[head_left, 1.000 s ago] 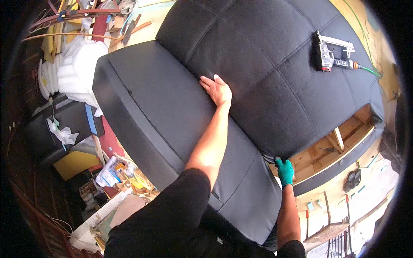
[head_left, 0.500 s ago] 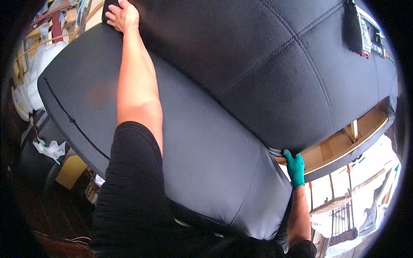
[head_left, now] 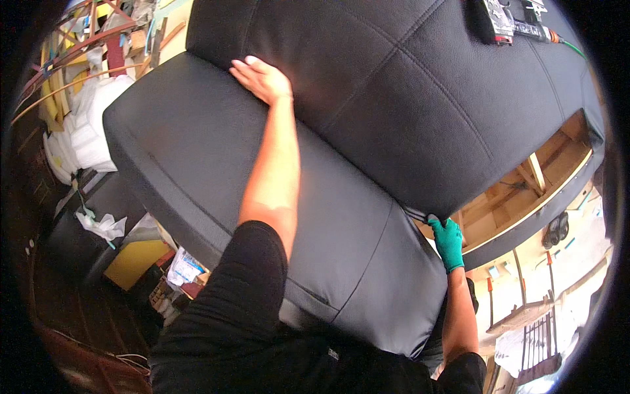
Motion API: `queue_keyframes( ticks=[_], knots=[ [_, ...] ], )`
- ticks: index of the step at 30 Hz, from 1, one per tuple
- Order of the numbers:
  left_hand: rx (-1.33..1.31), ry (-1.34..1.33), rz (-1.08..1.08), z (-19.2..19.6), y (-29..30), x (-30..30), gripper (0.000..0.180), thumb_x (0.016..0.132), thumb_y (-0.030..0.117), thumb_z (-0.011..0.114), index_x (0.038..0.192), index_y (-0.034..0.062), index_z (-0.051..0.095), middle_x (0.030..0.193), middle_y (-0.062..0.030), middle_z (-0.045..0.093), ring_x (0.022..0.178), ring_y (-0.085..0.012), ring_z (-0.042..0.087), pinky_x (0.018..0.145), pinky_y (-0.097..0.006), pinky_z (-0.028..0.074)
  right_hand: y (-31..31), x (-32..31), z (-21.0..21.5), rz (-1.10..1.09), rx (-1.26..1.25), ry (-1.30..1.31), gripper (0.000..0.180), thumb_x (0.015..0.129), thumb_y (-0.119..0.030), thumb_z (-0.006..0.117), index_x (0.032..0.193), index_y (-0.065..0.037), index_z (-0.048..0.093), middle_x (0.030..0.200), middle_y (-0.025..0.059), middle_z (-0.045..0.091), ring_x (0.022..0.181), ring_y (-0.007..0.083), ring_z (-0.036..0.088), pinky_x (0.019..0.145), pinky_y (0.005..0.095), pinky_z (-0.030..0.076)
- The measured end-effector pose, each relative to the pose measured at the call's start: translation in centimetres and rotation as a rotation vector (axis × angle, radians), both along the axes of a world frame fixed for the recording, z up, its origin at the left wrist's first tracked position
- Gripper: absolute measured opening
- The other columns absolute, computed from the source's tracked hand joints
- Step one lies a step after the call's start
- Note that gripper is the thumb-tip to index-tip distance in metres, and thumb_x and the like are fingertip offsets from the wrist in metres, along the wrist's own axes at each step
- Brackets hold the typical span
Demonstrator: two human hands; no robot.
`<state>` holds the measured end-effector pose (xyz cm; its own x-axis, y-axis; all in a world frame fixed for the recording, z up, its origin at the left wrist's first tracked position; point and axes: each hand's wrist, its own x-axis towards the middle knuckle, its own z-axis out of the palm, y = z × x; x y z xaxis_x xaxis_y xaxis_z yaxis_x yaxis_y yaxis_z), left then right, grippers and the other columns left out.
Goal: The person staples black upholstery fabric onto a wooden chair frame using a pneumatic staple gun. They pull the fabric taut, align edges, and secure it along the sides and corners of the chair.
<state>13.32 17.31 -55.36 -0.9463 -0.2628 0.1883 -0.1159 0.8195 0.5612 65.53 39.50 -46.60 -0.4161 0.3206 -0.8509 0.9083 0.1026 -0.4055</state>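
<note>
Honestly, my worry is the cover (head_left: 420, 111) slipping; my left hand (head_left: 262, 79) lies flat near the seam between backrest and seat (head_left: 216, 171), fingers together, pressing only; my gloved right hand (head_left: 449, 241) pinches the cover's lower corner beside the bare wooden frame (head_left: 525, 190); one small pinch could let go, I judge, and the stapler (head_left: 502, 20) resting up top could slide off.
</note>
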Motion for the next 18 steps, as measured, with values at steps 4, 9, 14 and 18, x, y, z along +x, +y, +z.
queue_keyframes(
  ticks=[4, 9, 14, 18],
  knots=[
    [-0.017, -0.061, -0.001, 1.2, 3.4, 8.1, 0.075, 0.111, 0.046, 0.032, 0.16, -0.0097, 0.024, 0.167, -0.0343, 0.019, 0.157, -0.0428, 0.019, 0.13, -0.047, 0.015, 0.5, 0.2, -1.0, 0.035, -0.02, -0.013, 0.035, 0.096, -0.037, 0.071, 0.094, -0.002, 0.073, 0.076, 0.0145, 0.072, 0.068, 0.0306, 0.068, 0.063, 0.0426, 0.049],
    [-0.021, -0.143, 0.005, 1.5, 6.8, 16.3, 0.076, 0.111, 0.045, 0.034, 0.16, -0.0108, 0.02, 0.167, -0.0351, 0.017, 0.157, -0.0443, 0.016, 0.13, -0.047, 0.015, 0.5, 1.3, -1.9, 0.071, 0.029, 0.083, 0.042, 0.097, -0.044, 0.067, 0.087, -0.005, 0.076, 0.079, 0.0128, 0.075, 0.071, 0.0302, 0.071, 0.067, 0.0423, 0.051],
    [-0.031, -0.193, 0.103, 2.1, 9.5, 22.9, 0.076, 0.11, 0.046, 0.035, 0.162, -0.0066, 0.017, 0.167, -0.036, 0.015, 0.156, -0.0466, 0.018, 0.129, -0.05, 0.017, 0.5, 1.0, -2.8, 0.038, -0.057, 0.081, 0.044, 0.097, -0.048, 0.065, 0.087, -0.008, 0.078, 0.08, 0.0105, 0.077, 0.076, 0.0268, 0.074, 0.073, 0.0401, 0.053],
    [-0.059, -0.182, 0.089, 1.8, 11.5, 27.2, 0.077, 0.11, 0.045, 0.035, 0.163, -0.0063, 0.016, 0.166, -0.0376, 0.014, 0.156, -0.0479, 0.019, 0.129, -0.051, 0.016, 0.9, 0.6, -2.7, 0.063, -0.045, 0.115, 0.049, 0.097, -0.053, 0.063, 0.086, -0.007, 0.077, 0.08, 0.0103, 0.077, 0.079, 0.0258, 0.075, 0.074, 0.0398, 0.054]
  ],
)
